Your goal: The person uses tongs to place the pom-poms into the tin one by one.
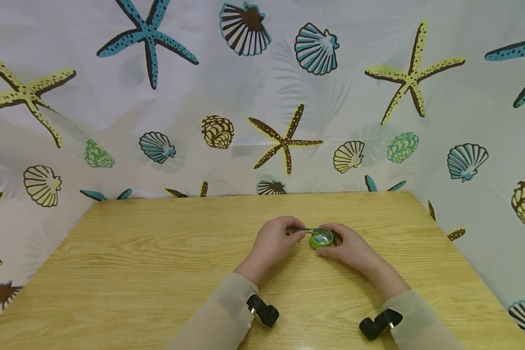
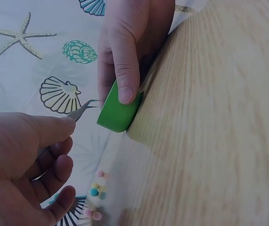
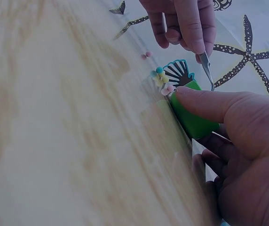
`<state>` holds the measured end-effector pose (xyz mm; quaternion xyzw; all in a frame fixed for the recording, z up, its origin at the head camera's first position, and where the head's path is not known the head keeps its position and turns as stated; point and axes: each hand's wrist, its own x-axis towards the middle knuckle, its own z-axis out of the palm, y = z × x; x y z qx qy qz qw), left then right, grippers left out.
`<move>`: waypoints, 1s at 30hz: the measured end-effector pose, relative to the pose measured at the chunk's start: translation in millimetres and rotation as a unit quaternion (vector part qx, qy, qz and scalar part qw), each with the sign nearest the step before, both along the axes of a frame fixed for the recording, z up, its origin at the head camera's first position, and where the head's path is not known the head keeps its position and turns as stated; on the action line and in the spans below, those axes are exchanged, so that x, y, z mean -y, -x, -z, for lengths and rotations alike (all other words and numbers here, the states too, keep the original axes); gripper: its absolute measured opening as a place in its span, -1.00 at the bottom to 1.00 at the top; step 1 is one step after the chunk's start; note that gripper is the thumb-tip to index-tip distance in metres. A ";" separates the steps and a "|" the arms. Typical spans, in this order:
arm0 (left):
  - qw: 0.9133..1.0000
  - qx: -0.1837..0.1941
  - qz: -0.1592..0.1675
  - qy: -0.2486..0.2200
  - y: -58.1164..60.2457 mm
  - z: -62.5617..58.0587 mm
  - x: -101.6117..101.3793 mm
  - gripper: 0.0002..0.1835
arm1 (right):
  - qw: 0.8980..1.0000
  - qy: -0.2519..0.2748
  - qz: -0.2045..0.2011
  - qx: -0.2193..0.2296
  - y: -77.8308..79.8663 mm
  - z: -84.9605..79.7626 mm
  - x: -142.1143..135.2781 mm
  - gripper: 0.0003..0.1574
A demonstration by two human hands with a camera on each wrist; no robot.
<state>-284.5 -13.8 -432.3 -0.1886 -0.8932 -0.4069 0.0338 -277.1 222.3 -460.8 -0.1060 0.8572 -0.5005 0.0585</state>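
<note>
Between thumb and index finger, my left hand (image 1: 276, 241) pinches bent-tip metal tweezers (image 2: 79, 112). Their tips reach over the rim of a small round green tin (image 1: 317, 246), which has a shiny silvery inside. Bluish and yellowish spots show at its bottom, too small to make out. My right hand (image 1: 353, 249) grips the tin from the right, thumb on the near wall and other fingers round the far side. In the left wrist view the tin stands at the wooden tabletop, its opening turned away. Whether the tweezers hold anything, I cannot tell.
Several small pink, yellow and teal balls (image 3: 159, 75) lie on the tabletop beyond the tin; my left hand hides them in the head view. The wooden table (image 1: 157, 272) ends at a cloth backdrop (image 1: 179, 107) with shells and starfish.
</note>
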 end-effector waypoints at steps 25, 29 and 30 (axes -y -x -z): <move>0.996 0.002 -0.081 -0.049 10.4 7.6 72.8 -0.86 | 1.000 0.006 -0.008 0.008 -3.4 -0.6 -1.6 -0.12; 0.995 0.009 -0.082 -0.052 12.5 11.3 79.3 -0.86 | 1.000 0.007 -0.010 0.010 -2.8 -1.2 -0.9 -0.12; 0.995 0.010 -0.081 -0.052 13.1 12.2 80.8 -0.86 | 1.000 0.004 -0.009 0.008 -2.5 -1.4 -0.5 -0.12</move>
